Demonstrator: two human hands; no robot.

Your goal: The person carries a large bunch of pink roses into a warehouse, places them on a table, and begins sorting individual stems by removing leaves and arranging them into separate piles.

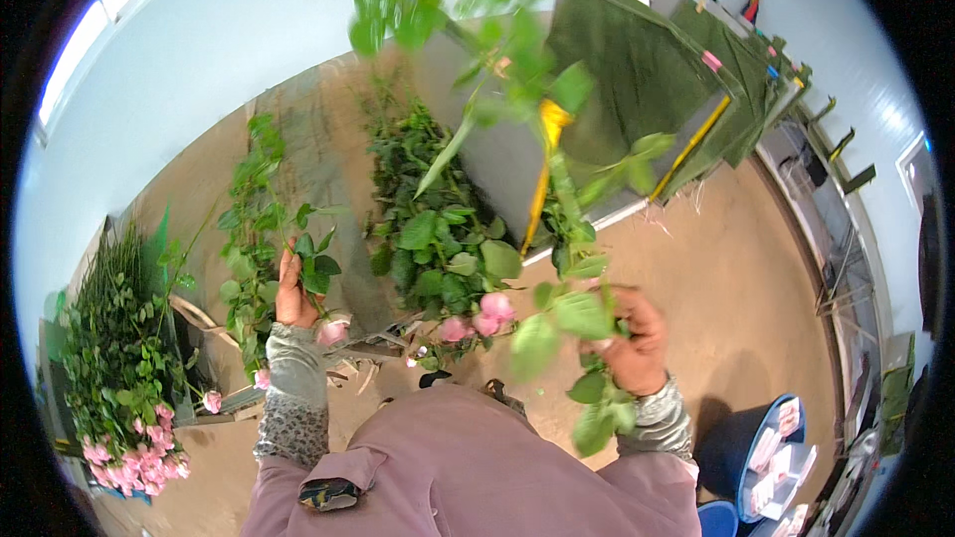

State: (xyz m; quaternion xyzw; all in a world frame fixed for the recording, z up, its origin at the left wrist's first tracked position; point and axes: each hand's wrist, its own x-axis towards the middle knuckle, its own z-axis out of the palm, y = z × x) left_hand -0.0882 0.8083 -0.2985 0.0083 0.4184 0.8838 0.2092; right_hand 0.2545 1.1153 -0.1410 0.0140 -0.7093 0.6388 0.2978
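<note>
My left hand [293, 294] grips the stem of a pink rose [333, 330], its bloom hanging low beside my wrist. Beside that hand, a row of leafy rose stems [250, 239] lies along the left of the worktable [339, 186]. A leafy stem [582, 313] is held in my right hand [636, 339], its foliage reaching far up and blurred at the top; I cannot make out its bloom. Between my hands lies a pile of roses [425, 231] with pink blooms [492, 313] towards me. A yellow strip [543, 171] shows behind the raised foliage.
At far left stands a large bunch of pink roses [138, 455]. Green cloth [619, 74] covers a grey-sided stand [496, 134] ahead on the right. A blue bucket [720, 455] with pale pink-and-white bundles stands on the brown floor [746, 298] at lower right.
</note>
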